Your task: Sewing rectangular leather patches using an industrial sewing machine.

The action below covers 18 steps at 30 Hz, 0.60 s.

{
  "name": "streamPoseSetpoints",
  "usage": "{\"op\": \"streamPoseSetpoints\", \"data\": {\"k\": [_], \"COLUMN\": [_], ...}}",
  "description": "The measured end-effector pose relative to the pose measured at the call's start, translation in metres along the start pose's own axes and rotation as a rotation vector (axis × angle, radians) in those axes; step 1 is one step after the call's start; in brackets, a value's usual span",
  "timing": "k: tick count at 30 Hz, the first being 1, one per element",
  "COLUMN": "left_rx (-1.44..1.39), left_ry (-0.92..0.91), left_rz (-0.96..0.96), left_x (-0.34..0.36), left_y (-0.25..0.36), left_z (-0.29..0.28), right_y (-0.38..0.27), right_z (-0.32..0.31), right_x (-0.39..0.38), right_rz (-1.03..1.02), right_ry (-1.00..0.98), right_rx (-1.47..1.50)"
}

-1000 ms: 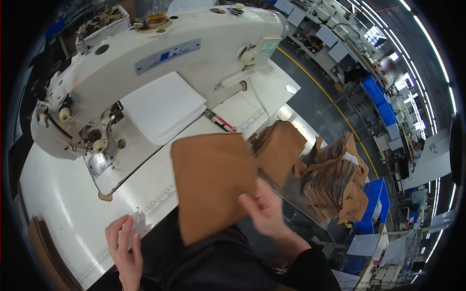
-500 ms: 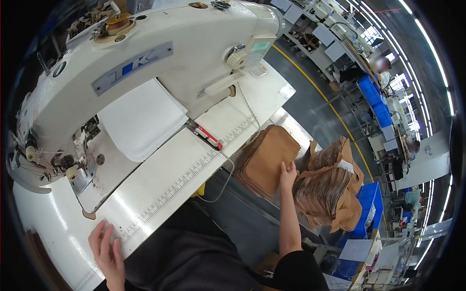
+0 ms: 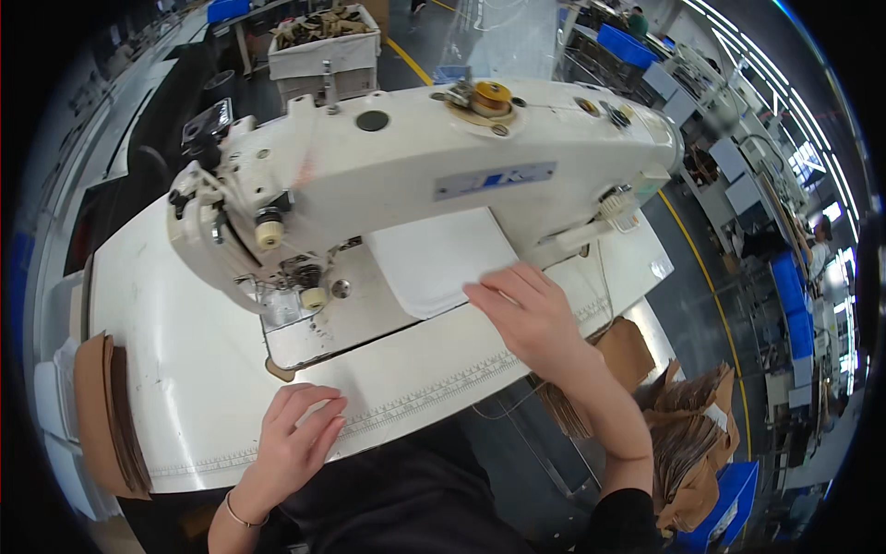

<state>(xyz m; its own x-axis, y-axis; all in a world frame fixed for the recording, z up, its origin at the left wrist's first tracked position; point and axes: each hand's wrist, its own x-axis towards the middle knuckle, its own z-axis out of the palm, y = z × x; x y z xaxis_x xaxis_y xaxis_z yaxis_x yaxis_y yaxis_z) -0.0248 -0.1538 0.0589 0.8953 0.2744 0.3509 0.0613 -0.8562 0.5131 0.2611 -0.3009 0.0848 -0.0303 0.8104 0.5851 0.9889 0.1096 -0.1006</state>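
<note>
- Floor [image 3: 697,314]: dark grey, yellow line [image 3: 716,284] ran along it past the bench's right end
- Right: row of workstations [image 3: 729,159] receded, blue bins [image 3: 789,282] among them
- Upper right: bright strip lights [image 3: 821,131] overhead, lit window [image 3: 805,162] below
- Top left: pale-sided cart [image 3: 318,66], heaped with scraps
- Far left: long dark table [image 3: 138,185]

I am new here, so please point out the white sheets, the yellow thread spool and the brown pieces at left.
White sheets [image 3: 438,258], head view: top surface.
Yellow thread spool [image 3: 492,94], head view: upper part.
Brown pieces at left [image 3: 99,415], head view: broad face.
</note>
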Motion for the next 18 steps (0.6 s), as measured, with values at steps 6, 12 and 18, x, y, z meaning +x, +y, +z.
{"op": "streamPoseSetpoints", "data": {"k": [6,12,18], "left_rx": [0.041,0.088,0.154], "left_ry": [0.025,0.032,0.063], "left_rz": [0.109,0.24,0.358], "left_x": [0.028,0.08,0.138], "left_y": [-0.007,-0.019,-0.028], "left_z": [-0.004,0.017,0.062], "right_y": [0.037,0.057,0.065], "right_z": [0.043,0.039,0.049], "right_x": [0.046,0.052,0.048], "right_rz": [-0.108,0.512,0.967], "right_ry": [-0.553,-0.564,-0.105], "right_rx": [-0.109,0.599,0.857]}}
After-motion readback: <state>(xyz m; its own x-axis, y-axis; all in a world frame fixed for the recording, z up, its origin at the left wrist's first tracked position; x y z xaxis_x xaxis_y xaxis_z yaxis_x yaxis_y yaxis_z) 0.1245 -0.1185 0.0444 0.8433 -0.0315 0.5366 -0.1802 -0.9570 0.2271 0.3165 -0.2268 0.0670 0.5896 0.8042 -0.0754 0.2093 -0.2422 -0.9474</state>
